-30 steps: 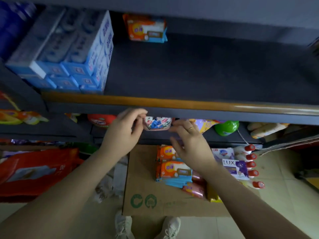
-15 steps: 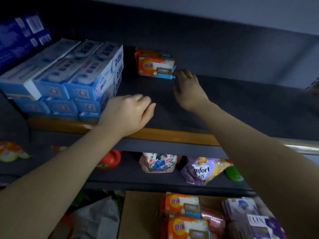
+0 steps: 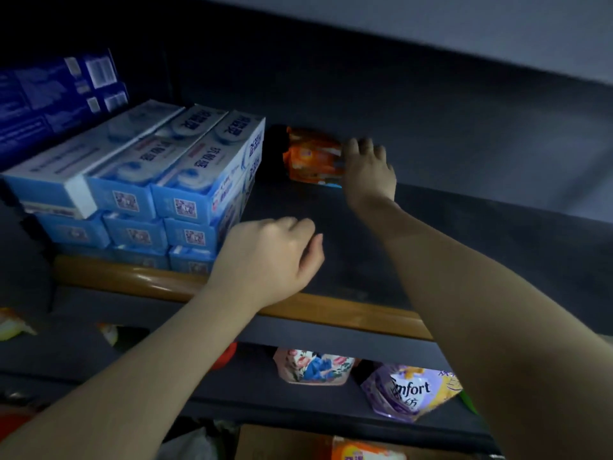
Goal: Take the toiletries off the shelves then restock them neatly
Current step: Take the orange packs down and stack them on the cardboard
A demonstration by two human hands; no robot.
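A person reaches both bare arms onto a dark, felt-like shelf (image 3: 431, 234) in a dimly lit shop unit, its front edged by a glossy wooden rail (image 3: 331, 312). The right hand (image 3: 370, 171) is deep on the shelf, at the right end of an orange wipes pack (image 3: 313, 157) that lies against the dark back panel (image 3: 365, 78); its fingers curl onto the pack's end, though motion blur hides how firmly they hold it. The left hand (image 3: 268, 257) hovers just behind the rail, nearer the camera than the pack, fingers loosely curled and holding nothing. To the left of the pack, a stack of pale blue toothpaste boxes (image 3: 166, 180) stands three tiers high, its front faces just behind the rail; dark blue cartons (image 3: 59, 91) rise behind and to the left of the stack. The shelf to the right of the pack is bare dark matting, running to a grey wall (image 3: 497, 28) above. Below the rail, a lower shelf (image 3: 265, 403) carries a floral pouch (image 3: 313, 366) and, to its right, a purple Comfort refill pouch (image 3: 408, 390). Beneath that, at the bottom edge, shows a strip of brown cardboard (image 3: 282, 443) with the top of another orange pack (image 3: 365, 451) on it
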